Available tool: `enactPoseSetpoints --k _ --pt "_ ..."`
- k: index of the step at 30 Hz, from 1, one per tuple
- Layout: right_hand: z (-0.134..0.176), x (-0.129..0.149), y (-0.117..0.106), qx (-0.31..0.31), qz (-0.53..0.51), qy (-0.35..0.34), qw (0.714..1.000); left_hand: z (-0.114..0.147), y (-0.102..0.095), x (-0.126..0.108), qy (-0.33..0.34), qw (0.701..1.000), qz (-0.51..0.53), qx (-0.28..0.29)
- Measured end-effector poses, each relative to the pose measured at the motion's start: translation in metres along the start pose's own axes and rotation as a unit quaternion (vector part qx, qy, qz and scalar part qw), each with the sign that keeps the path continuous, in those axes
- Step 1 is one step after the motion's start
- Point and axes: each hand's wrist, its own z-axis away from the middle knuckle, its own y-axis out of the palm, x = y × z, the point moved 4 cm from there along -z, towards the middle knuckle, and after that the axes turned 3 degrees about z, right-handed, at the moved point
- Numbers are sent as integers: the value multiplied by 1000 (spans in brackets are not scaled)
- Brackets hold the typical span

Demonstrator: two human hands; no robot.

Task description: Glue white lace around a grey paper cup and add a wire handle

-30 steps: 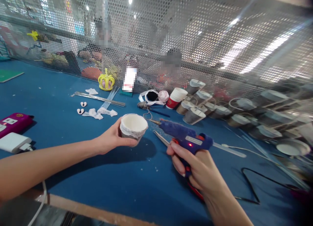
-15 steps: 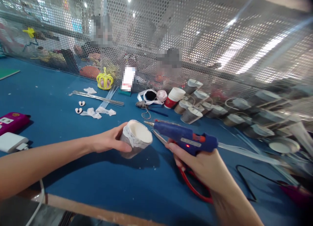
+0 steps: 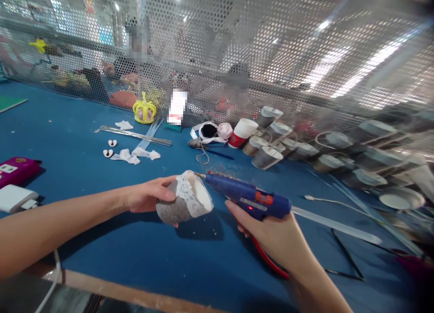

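Note:
My left hand is closed around a cup covered in grey material, tilted with its opening toward the right. White lace runs round the cup near its rim. In my right hand is a blue hot glue gun, its red light lit. The gun's nozzle is at the upper rim of the cup; whether it touches is hard to see. A clear glue stick sticks out of its back. Red-handled scissors show under my right hand, their blades hidden; I cannot tell whether the hand holds them.
Several grey-covered cups stand at the right along a perforated metal screen. Lace scraps, wire rods, a red and white paper cup and a yellow crown-shaped piece are farther back. A white charger lies left.
The cup has turned so its opening faces more to the right and its grey side shows. The glue gun has moved left and its nozzle has come to the rim. The scissors' blades have gone from view.

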Motion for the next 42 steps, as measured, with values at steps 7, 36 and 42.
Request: enactPoseSetpoints --k 7,36,42 --pt "0 7 0 -8 -9 -27 1000 0 -1 1 -3 1000 6 -5" --pt "-2 -4 -10 -19 164 -187 968 1 -3 -5 11 1000 -12 -21" --pt "-2 -1 -9 -18 182 -175 967 0 -5 -8 20 999 -19 -23"
